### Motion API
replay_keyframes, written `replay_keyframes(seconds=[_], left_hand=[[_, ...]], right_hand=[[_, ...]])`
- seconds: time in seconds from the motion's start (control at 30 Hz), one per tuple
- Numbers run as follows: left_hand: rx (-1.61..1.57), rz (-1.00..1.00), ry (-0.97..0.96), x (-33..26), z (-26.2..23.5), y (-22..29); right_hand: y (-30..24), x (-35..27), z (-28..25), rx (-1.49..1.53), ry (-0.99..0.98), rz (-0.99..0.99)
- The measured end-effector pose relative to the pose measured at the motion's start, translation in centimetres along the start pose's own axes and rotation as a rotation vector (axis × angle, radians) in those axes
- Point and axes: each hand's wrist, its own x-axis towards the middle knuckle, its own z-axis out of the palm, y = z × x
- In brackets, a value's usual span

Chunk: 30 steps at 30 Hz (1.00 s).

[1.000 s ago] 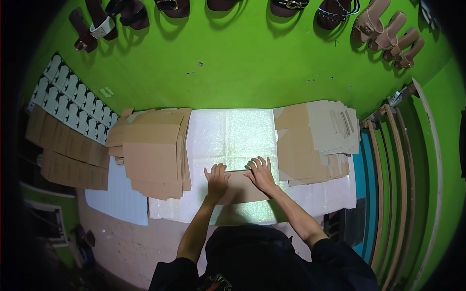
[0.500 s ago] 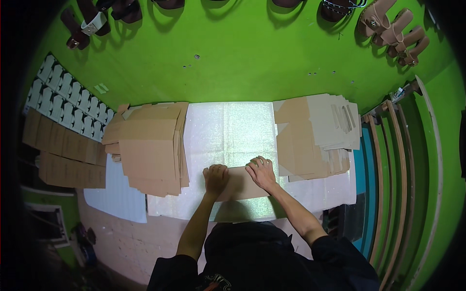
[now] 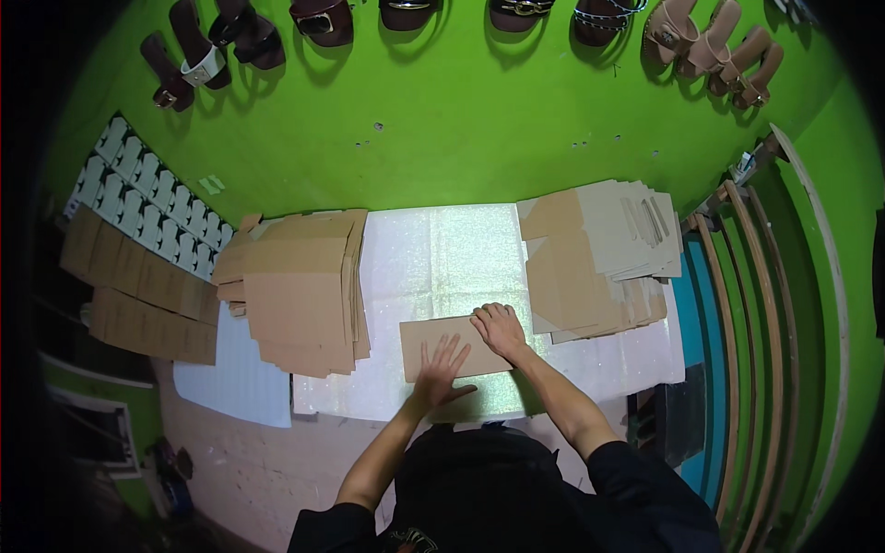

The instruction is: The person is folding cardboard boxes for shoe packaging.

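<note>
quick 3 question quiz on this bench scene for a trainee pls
1. True or false: both hands rest on the flat cardboard piece on the white work surface.
2. Which stack looks browner: A, the left cardboard stack, or B, the right cardboard stack?
3. What hangs on the green wall above the bench?

Key
1. True: the left hand lies flat with fingers spread, and the right hand presses its right end.
2. A; the right one is paler and greyer.
3. Sandals and other shoes in a row.
</note>
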Motion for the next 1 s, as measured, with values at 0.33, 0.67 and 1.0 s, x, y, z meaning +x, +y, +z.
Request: replay_keyframes(seconds=[0.33,0.67,1.0], left_hand=[[0.046,-0.139,-0.028,-2.3,1.3,-0.2],[0.062,-0.413,0.148,-2.6,-1.0,-3.0],[0.002,-0.306,0.078,-3.2,2.5,2.3]], right_hand=[[-2.4,-4.7,0.2,-0.007,0.063,0.178],[-4.6,-9.1,-2.8,-0.137,-0.024,0.155],[-5.6,-5.3,-3.4,0.007,-0.032,-0.028]])
